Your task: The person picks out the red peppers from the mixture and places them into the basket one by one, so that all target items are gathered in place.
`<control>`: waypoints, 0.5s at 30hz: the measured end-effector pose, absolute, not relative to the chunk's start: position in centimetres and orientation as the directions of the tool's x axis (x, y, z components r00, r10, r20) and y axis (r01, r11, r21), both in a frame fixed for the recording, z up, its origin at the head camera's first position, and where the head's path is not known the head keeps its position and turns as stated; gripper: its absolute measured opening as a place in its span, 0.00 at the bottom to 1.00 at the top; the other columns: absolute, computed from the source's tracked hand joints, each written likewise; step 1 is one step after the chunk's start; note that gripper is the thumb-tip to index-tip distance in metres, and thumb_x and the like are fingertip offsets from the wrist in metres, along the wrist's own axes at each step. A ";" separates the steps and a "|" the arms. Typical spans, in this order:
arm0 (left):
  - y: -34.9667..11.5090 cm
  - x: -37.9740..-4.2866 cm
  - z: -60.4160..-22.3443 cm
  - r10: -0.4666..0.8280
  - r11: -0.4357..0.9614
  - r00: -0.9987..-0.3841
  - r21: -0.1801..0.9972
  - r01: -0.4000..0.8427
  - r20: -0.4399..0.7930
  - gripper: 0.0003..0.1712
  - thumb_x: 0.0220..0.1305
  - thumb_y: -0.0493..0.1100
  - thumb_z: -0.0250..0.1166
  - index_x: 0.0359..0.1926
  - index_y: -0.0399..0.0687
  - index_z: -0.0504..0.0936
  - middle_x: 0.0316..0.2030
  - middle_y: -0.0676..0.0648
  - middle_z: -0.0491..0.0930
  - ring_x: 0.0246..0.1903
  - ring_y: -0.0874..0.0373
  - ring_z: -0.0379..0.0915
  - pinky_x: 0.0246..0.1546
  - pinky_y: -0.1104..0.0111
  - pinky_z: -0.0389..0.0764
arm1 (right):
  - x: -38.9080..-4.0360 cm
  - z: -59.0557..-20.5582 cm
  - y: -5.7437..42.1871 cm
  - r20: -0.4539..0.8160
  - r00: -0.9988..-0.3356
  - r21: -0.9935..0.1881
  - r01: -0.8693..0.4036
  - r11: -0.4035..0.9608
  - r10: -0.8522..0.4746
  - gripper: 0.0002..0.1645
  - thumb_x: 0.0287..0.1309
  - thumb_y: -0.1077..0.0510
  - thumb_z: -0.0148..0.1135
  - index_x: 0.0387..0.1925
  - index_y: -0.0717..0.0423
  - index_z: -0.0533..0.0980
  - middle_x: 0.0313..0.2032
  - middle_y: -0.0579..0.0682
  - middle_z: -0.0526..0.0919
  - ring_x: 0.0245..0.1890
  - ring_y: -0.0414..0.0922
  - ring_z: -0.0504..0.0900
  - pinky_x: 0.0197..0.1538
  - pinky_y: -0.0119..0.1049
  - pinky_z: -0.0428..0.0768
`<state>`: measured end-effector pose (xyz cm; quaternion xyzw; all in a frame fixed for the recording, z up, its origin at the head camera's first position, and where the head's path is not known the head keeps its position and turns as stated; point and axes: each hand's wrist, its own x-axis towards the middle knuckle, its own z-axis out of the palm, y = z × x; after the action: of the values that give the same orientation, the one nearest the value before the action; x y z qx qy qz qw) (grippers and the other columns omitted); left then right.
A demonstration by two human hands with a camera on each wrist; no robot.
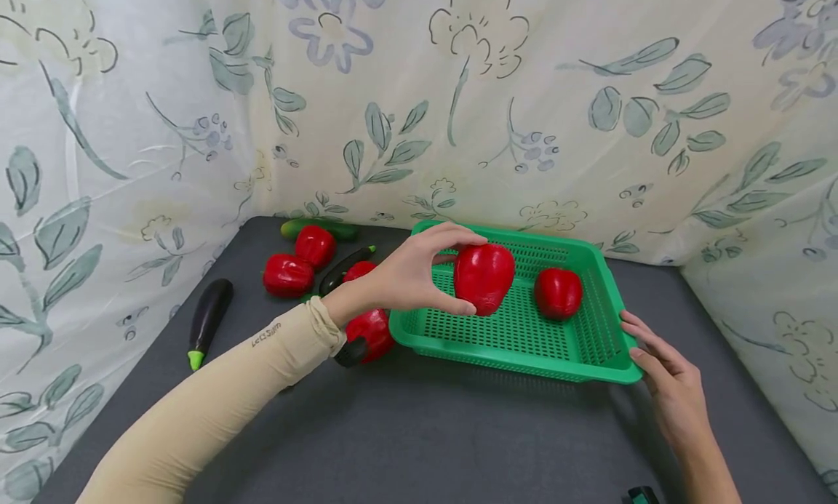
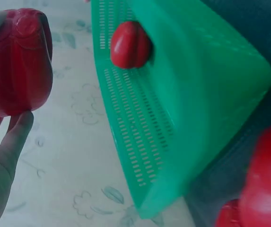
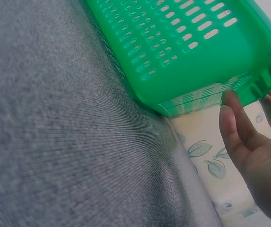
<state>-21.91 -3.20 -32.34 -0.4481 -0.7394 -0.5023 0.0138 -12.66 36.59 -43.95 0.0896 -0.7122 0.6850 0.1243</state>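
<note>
My left hand (image 1: 419, 268) holds a glossy red bell pepper (image 1: 484, 278) between thumb and fingers, raised over the left part of a green perforated basket (image 1: 511, 358). From the left wrist view, the held bell pepper (image 2: 19, 64) is at the upper left, with fingertips against its side. Another red bell pepper (image 1: 559, 294) lies inside the basket toward its right end. My right hand (image 1: 674, 384) is at the basket's right end, its fairly straight fingertips touching the rim. The right wrist view shows its fingers (image 3: 241, 125) beside the end wall.
Left of the basket lie several red bell peppers (image 1: 288, 275), a cucumber (image 1: 327, 230), and dark vegetables partly hidden by my left arm. An eggplant (image 1: 211, 318) lies near the table's left edge. Floral cloth (image 1: 393, 89) hangs around the dark table (image 1: 458, 446). A small dark object (image 1: 643, 495) shows at the front.
</note>
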 end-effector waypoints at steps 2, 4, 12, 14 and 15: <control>-2.4 -22.4 -32.0 0.666 0.099 -0.582 0.719 0.688 0.466 0.43 0.45 0.44 0.81 0.64 0.47 0.73 0.58 0.54 0.70 0.57 0.60 0.66 0.50 0.66 0.78 | -12.7 -44.0 36.7 0.301 -0.953 -0.953 -0.299 0.046 0.042 0.24 0.72 0.67 0.50 0.65 0.72 0.66 0.70 0.53 0.64 0.71 0.44 0.57 0.56 0.24 0.71; -1.5 -22.8 -31.8 0.681 0.103 -0.569 0.710 0.696 0.460 0.43 0.45 0.44 0.81 0.63 0.46 0.73 0.58 0.54 0.70 0.56 0.60 0.66 0.49 0.67 0.79 | -12.7 -44.0 36.7 0.302 -0.952 -0.953 -0.301 0.046 0.044 0.24 0.71 0.68 0.50 0.65 0.72 0.66 0.70 0.53 0.65 0.71 0.44 0.57 0.56 0.23 0.71; 1.3 -23.9 -31.5 0.722 0.144 -0.555 0.696 0.704 0.413 0.43 0.44 0.45 0.81 0.63 0.45 0.74 0.57 0.53 0.71 0.53 0.61 0.69 0.47 0.70 0.79 | -12.8 -44.2 36.7 0.307 -0.950 -0.950 -0.303 0.070 0.052 0.24 0.71 0.67 0.52 0.65 0.72 0.66 0.70 0.53 0.65 0.71 0.44 0.58 0.56 0.24 0.71; 1.8 -24.2 -31.6 0.731 0.152 -0.551 0.691 0.707 0.403 0.43 0.44 0.45 0.81 0.62 0.45 0.73 0.56 0.53 0.71 0.52 0.61 0.69 0.47 0.71 0.79 | -12.7 -44.2 36.7 0.306 -0.950 -0.950 -0.302 0.079 0.054 0.24 0.71 0.66 0.53 0.65 0.72 0.66 0.70 0.53 0.65 0.71 0.44 0.58 0.56 0.24 0.71; 2.0 -24.4 -31.7 0.734 0.157 -0.552 0.692 0.705 0.396 0.43 0.44 0.45 0.81 0.62 0.45 0.73 0.56 0.53 0.71 0.51 0.61 0.69 0.47 0.71 0.78 | -12.6 -44.2 36.7 0.306 -0.950 -0.950 -0.301 0.082 0.055 0.24 0.71 0.66 0.53 0.65 0.72 0.67 0.70 0.53 0.65 0.71 0.44 0.58 0.56 0.24 0.71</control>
<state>-24.35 2.04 -31.66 -0.4730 -0.7604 -0.4448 -0.0163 -12.65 36.70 -44.20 0.0851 -0.7235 0.6721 0.1327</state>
